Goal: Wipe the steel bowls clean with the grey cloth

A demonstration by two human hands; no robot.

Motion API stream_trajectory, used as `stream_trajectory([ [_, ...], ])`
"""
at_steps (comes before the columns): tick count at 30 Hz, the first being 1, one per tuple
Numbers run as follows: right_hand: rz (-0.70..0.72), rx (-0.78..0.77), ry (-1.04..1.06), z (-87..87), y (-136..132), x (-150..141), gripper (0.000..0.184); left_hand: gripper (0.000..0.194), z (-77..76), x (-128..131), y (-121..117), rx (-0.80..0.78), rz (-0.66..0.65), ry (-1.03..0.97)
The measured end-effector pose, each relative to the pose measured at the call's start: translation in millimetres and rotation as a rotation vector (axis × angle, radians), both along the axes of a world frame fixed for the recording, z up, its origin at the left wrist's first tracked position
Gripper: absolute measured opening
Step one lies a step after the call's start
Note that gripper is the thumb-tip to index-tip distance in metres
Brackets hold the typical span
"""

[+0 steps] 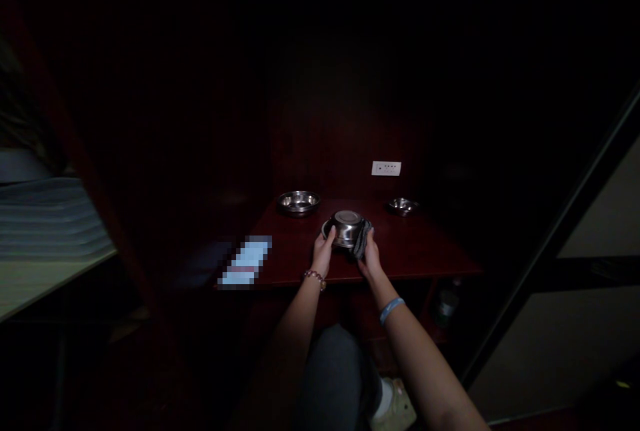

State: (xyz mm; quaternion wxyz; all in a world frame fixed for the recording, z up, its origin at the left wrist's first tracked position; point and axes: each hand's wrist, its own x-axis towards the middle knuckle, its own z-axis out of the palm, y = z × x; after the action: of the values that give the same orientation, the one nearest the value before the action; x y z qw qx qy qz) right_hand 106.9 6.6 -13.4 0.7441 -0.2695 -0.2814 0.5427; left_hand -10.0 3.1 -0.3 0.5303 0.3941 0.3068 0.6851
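A shiny metal bowl (346,221) is held bottom up above the front part of the dark red desk (300,264). Its left rim is gripped by my left hand (323,251), thumb on the outer wall. My right hand (370,254) is closed on a dark grey cloth (362,239), which presses against the bowl's right side. Farther back stand two more metal bowls, a wider one (299,203) on the left and a smaller one (403,206) on the right, both mouth up.
A pixelated bright rectangle (245,263) lies at the desk's left edge. On the back wall is a white socket (387,169). Stacked clear plastic trays (50,217) rest on a pale surface at far left. A bottle (447,305) stands below the desk at right.
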Motion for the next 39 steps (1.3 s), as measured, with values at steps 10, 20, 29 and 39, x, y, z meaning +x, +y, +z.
stream_trajectory([
  [10, 0.062, -0.014, 0.003, 8.5, -6, -1, 0.038, 0.047, -5.1, -2, 5, 0.002, 0.043, -0.038],
  [20, 0.109, -0.031, 0.051, 0.3, 1, 2, 0.028, 0.044, -5.8, -2, 5, 0.010, 0.057, -0.058],
  [29, 0.022, -0.039, 0.126, -4.0, 6, 5, 0.021, 0.047, -5.0, -2, 3, -0.044, -0.001, -0.047],
  [39, 0.000, -0.048, 0.232, -4.2, 10, 8, 0.024, 0.038, -0.3, -1, -2, -0.054, -0.046, 0.045],
])
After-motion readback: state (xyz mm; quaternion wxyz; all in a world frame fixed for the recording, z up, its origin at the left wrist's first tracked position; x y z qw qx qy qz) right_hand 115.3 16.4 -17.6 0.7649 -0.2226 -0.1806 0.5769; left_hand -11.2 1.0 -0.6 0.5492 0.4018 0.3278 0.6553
